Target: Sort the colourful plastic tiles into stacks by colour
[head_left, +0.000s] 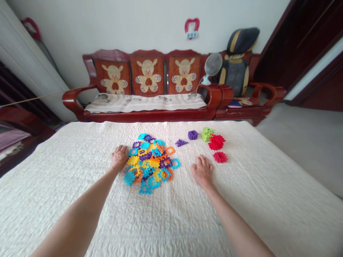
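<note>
A loose pile of blue, yellow, orange and purple toothed plastic pieces (150,162) lies on the white quilted cover (160,221). My left hand (120,156) rests at the pile's left edge, fingers apart, with nothing visible in it. To the right of the pile my right hand (202,171) lies on the cover with its fingers spread and empty. Beyond it are a purple triangular piece (181,142), a small purple stack (193,134), a green stack (207,134), a red stack (217,142) touching the green one, and a nearer red stack (220,157).
Behind the covered table stands a red wooden sofa (144,115) with three bear cushions. A small fan (213,65) and a chair with a dark massage pad (234,76) are at the back right. The table's right edge borders the floor.
</note>
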The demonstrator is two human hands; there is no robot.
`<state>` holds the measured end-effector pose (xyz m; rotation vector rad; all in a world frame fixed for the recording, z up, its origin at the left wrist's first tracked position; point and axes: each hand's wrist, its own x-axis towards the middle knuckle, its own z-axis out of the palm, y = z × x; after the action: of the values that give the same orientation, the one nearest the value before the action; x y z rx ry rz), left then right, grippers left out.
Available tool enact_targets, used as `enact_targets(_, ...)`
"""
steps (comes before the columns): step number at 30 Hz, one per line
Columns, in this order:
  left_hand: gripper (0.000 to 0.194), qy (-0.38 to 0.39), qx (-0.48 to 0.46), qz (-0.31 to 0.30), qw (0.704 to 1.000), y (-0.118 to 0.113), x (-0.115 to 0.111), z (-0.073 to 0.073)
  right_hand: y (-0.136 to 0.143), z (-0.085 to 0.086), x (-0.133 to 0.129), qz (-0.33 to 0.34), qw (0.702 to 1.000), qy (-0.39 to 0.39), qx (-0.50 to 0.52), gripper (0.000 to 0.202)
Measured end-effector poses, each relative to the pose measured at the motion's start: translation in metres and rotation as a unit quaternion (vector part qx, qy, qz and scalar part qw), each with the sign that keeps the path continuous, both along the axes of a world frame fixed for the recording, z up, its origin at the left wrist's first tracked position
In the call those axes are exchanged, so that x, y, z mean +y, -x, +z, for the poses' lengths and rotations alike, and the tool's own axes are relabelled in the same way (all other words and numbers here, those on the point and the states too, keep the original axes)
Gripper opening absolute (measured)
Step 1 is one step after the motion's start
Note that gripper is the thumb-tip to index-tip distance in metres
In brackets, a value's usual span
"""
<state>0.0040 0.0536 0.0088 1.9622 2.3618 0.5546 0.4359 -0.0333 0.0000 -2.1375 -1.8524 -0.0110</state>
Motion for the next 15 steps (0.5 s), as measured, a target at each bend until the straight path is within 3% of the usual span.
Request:
enact_targets(8,0.035,-0.010,0.015,-0.009,1.000,-0.004,-0.010,0.002,0.028,-0.005,0.002,0.086,0.993,-0.046,0.072,0.036)
enact_targets(15,0.034,-0.014,0.006,-0.015,1.000,-0.007,-0.014,0.005,0.040,-0.004,-0.015,0.074,0.996,-0.029,0.030,0.041)
